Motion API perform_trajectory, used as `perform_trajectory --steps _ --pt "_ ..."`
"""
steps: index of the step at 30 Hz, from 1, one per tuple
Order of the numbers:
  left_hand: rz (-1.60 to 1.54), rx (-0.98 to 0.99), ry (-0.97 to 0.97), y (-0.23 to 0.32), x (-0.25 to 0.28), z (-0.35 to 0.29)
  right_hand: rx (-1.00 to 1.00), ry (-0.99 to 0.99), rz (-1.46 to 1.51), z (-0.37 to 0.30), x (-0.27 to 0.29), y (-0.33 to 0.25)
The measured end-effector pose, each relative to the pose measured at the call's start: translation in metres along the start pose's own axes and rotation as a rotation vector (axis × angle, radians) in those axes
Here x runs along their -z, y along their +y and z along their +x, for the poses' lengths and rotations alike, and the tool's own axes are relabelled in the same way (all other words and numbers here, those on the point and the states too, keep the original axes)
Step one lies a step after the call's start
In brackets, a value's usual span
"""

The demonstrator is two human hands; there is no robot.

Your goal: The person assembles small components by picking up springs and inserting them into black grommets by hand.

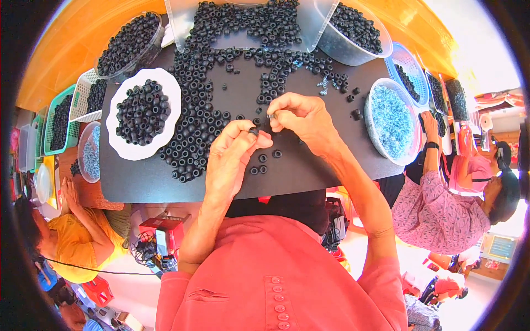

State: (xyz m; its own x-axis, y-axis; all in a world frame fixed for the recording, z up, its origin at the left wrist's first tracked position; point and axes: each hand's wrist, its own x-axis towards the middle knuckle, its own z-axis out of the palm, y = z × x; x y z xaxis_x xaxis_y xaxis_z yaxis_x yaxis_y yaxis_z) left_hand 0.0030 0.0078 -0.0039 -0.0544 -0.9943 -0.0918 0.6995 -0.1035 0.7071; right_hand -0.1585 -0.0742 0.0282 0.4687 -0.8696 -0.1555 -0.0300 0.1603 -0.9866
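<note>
Over the middle of the dark table, my left hand (232, 157) is closed, pinching a small black hollow plastic part (253, 131) between thumb and fingertips. Just right of it and slightly farther away, my right hand (305, 122) is closed on a small silvery piece (270, 116) that looks like a metal spring. The two hands are close but apart. Several loose black parts (263, 158) lie below the fingertips. A wide spread of the same parts (193, 121) covers the table to the left of my left hand.
A white scalloped plate (115, 118) of black parts stands left. A clear bin (234, 42) spills parts at the back. Right, a round bowl (381, 83) holds silvery-blue springs. Loose springs (323, 85) lie nearby. Co-workers sit left (88, 243) and right (441, 212).
</note>
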Motion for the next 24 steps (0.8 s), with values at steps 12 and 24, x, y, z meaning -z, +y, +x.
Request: perform_trajectory --steps 12,24 --pt "0.130 0.014 0.048 -0.002 -0.003 -0.001 0.019 -0.145 0.021 -0.006 -0.013 -0.009" --pt "0.317 -0.080 0.042 -0.005 -0.002 -0.002 0.108 -0.072 -0.095 -0.011 -0.019 -0.001"
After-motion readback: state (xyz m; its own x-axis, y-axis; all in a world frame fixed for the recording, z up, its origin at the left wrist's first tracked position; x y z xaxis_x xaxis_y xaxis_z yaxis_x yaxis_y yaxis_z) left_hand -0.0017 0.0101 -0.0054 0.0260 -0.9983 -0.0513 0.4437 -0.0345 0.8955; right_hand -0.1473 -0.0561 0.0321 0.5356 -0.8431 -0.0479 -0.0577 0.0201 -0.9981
